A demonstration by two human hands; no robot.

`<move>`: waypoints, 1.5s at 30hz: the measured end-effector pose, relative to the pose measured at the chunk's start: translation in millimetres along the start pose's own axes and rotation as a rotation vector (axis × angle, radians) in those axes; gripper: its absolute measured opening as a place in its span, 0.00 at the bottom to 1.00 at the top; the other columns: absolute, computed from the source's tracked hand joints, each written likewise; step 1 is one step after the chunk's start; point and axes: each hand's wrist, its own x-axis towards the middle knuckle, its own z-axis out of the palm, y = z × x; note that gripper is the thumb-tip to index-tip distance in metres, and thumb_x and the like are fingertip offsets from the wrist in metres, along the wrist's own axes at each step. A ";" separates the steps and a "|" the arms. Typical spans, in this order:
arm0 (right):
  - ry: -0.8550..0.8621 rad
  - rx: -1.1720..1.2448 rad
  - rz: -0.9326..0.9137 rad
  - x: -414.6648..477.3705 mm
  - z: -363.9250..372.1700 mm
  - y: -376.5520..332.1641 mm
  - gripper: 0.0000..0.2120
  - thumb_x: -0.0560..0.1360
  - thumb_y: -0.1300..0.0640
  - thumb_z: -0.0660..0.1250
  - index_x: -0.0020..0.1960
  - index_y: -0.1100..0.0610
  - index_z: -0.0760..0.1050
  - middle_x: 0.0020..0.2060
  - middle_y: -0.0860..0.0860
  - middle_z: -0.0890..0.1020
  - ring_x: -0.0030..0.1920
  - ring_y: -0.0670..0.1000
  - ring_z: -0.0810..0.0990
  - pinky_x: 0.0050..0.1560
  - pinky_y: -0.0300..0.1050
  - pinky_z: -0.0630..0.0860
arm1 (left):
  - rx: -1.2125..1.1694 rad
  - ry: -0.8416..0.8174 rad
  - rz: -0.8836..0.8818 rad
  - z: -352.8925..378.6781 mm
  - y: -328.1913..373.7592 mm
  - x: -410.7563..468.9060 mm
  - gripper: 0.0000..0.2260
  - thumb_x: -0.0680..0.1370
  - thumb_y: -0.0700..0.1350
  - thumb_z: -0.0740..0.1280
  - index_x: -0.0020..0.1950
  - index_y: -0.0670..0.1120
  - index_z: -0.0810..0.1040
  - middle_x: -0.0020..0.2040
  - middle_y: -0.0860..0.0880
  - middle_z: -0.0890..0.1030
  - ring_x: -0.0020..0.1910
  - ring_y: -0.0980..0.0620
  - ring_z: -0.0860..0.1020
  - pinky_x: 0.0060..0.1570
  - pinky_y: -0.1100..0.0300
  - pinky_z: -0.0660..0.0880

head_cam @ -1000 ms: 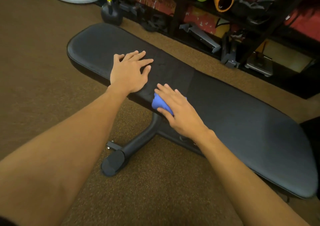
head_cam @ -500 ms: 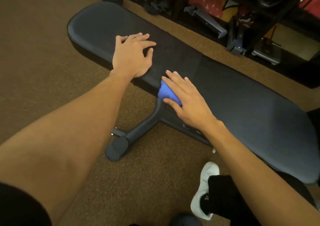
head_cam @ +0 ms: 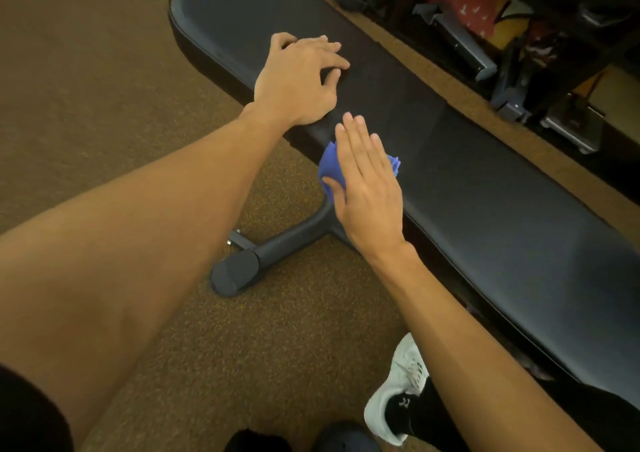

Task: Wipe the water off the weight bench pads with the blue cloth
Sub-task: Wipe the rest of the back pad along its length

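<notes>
The black weight bench pad (head_cam: 485, 181) runs diagonally from top left to lower right. My left hand (head_cam: 298, 81) rests on the pad's left half, fingers spread and slightly bent, holding nothing. My right hand (head_cam: 367, 181) lies flat with straight fingers on the crumpled blue cloth (head_cam: 329, 164), pressing it onto the pad near its front edge, close to the seam between the two pads. Most of the cloth is hidden under the palm. No water drops are plainly visible on the dark surface.
The bench's black leg and foot cap (head_cam: 239, 271) stick out over the brown carpet (head_cam: 86, 88). A white shoe (head_cam: 398, 396) stands at the bottom. Behind the bench a dark rack (head_cam: 519, 36) holds gym gear.
My right hand with the cloth has slid up from the front edge onto the pad's top. The left hand's fingers have bent a little. The camera has tilted down and moved closer.
</notes>
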 end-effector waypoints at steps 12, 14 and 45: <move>0.069 -0.058 0.147 -33.5 2.4 3.7 0.33 0.83 0.57 0.69 0.83 0.64 0.59 0.82 0.59 0.62 0.84 0.56 0.58 0.83 0.57 0.57 | -0.267 0.072 -0.045 -16.3 -21.6 -1.2 0.12 0.83 0.45 0.68 0.64 0.48 0.87 0.68 0.50 0.84 0.72 0.53 0.78 0.77 0.61 0.65; 0.081 -0.036 0.099 -12.5 10.0 -11.9 0.33 0.82 0.60 0.69 0.82 0.65 0.60 0.82 0.61 0.63 0.84 0.58 0.58 0.84 0.57 0.56 | -0.289 0.092 -0.086 -16.6 -22.0 -0.3 0.12 0.84 0.45 0.67 0.63 0.49 0.87 0.67 0.51 0.85 0.71 0.54 0.78 0.75 0.65 0.63; -0.097 0.197 0.302 23.1 -36.7 19.6 0.28 0.88 0.48 0.54 0.86 0.53 0.54 0.86 0.54 0.51 0.85 0.53 0.45 0.85 0.58 0.45 | -0.230 -0.034 -0.200 -25.7 -19.6 14.8 0.15 0.83 0.37 0.66 0.67 0.45 0.84 0.74 0.48 0.79 0.76 0.48 0.74 0.78 0.56 0.65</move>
